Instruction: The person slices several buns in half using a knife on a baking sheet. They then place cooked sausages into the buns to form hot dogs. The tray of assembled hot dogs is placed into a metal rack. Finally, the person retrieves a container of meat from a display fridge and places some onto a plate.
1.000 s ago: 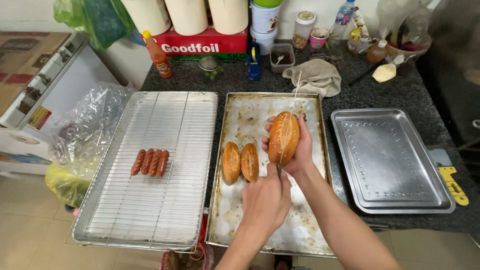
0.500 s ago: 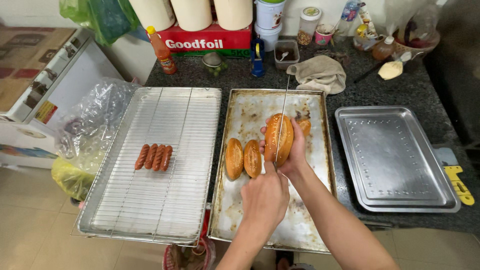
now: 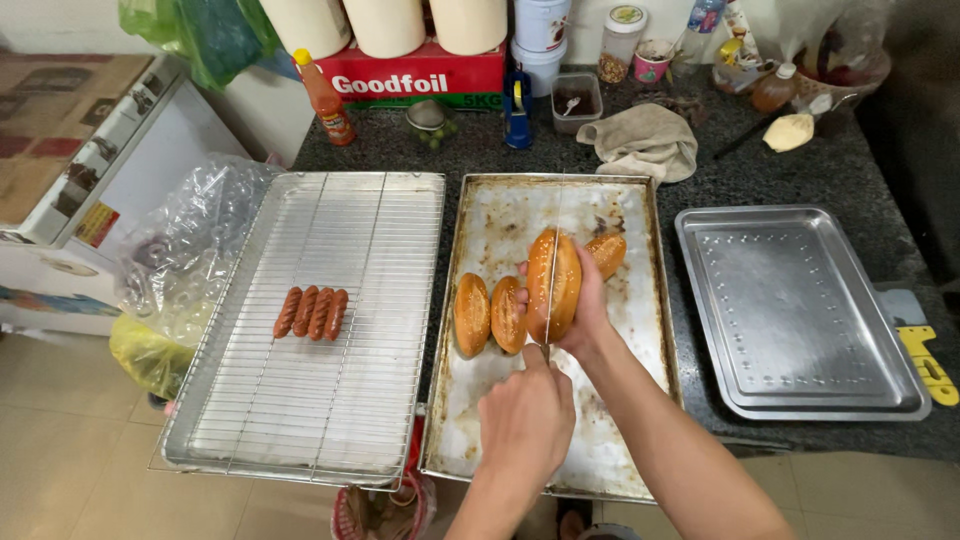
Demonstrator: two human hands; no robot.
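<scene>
My right hand holds a golden bread roll on its edge above the stained baking tray. My left hand grips a knife. Its thin blade runs lengthwise along the top of the roll and into it. Two more rolls lie side by side on the tray just left of the held one. Another roll lies behind my right hand.
Several sausages lie on a wire rack to the left. An empty metal tray sits on the dark counter to the right. Bottles, jars, a red box and a cloth line the back. A plastic bag hangs at the left.
The blade now sits along the roll's top edge. My left hand has moved in closer under the roll, and my right hand keeps hold of it.
</scene>
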